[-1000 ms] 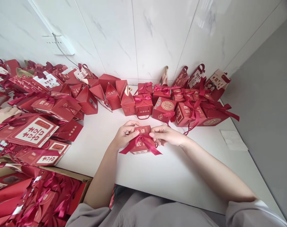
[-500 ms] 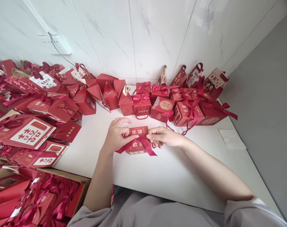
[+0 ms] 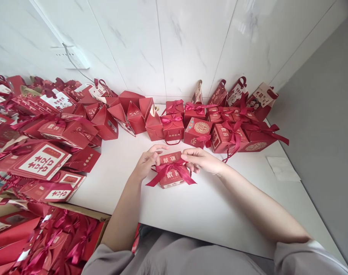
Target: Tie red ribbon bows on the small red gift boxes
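A small red gift box (image 3: pixel 171 178) with gold characters stands on the white table (image 3: pixel 196 206), a dark red ribbon bow (image 3: pixel 174 170) tied across its top. My left hand (image 3: pixel 147 162) grips the box's left side, fingers curled at the bow's left loop. My right hand (image 3: pixel 201 160) pinches the right loop of the bow at the box's top right corner. Both ribbon tails hang down over the front of the box.
Rows of finished red gift boxes (image 3: pixel 228 133) with ribbons line the wall at the back. A large heap of red boxes (image 3: pixel 44 130) covers the left. A cardboard carton (image 3: pixel 47 240) of ribboned boxes sits lower left. A white paper (image 3: pixel 282 169) lies at right.
The bow's loops have been drawn out wider. Both hands have shifted slightly up toward the box's top corners; the box stays in place.
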`<state>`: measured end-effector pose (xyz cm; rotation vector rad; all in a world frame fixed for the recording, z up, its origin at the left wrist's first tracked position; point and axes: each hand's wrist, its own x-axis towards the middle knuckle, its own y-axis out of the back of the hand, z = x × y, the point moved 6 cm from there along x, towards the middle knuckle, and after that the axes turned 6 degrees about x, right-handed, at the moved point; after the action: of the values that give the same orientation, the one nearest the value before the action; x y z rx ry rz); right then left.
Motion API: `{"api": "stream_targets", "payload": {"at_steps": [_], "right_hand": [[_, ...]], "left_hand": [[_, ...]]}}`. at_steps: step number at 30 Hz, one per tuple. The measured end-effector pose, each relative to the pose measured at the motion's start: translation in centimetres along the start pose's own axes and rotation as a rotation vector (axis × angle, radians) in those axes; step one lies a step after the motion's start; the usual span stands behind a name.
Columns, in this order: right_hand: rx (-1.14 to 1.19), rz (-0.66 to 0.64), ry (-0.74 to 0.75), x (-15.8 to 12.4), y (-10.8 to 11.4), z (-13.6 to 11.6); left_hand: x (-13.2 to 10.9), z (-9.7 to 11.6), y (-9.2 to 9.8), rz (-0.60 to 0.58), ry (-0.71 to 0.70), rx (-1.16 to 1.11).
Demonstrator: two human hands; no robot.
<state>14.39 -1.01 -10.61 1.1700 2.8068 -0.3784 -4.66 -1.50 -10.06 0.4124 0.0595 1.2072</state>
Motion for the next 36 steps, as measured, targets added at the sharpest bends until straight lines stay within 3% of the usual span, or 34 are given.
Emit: {"api": "stream_targets", "payload": {"at_steps": [3, 6, 8, 11, 14, 21, 27, 29, 33, 36], "right_hand": [[0.002, 0.005, 0.012, 0.2, 0.2, 0.4], [-0.02, -0.004, 0.04, 0.2, 0.2, 0.4], [-0.039, -0.012, 0.055, 0.2, 0.1, 0.2], [-0.064, -0.042, 0.05, 0.2, -0.3, 0.3], [-0.094, -0.068, 0.035, 0.3, -0.6, 0.6], [-0.146, -0.046, 0.037, 0.0, -0.8, 0.3], [-0.104, -0.004, 0.0, 0.1, 0.5, -0.2], [-0.126, 0.042, 0.038, 0.4, 1.3, -0.9], [-0.28, 0.141, 0.166, 0.0, 1.8, -2.9], [-0.394, 0.087, 0.219, -1.0, 0.9, -3.4]], "left_hand": [[-0.2, 0.1, -0.3, -0.108, -0.019, -0.066], [-0.5, -0.2, -0.6, -0.169, 0.047, -0.158], [-0.6, -0.7, -0.6, -0.111, 0.131, -0.201], [-0.4, -1.6, -0.8, 0.074, 0.252, -0.239], [0.0, -1.7, -1.0, 0.203, 0.277, -0.242], [-0.3, -0.9, -0.3, 0.208, 0.323, -0.104], [-3.7, -0.3, 2.6, 0.395, 0.306, 0.127], [-4.8, -0.2, 2.3, 0.335, 0.297, 0.139], [-6.2, 0.2, 0.0, 0.067, 0.255, 0.131], [-6.7, -0.1, -1.2, -0.007, 0.293, 0.104]]}}
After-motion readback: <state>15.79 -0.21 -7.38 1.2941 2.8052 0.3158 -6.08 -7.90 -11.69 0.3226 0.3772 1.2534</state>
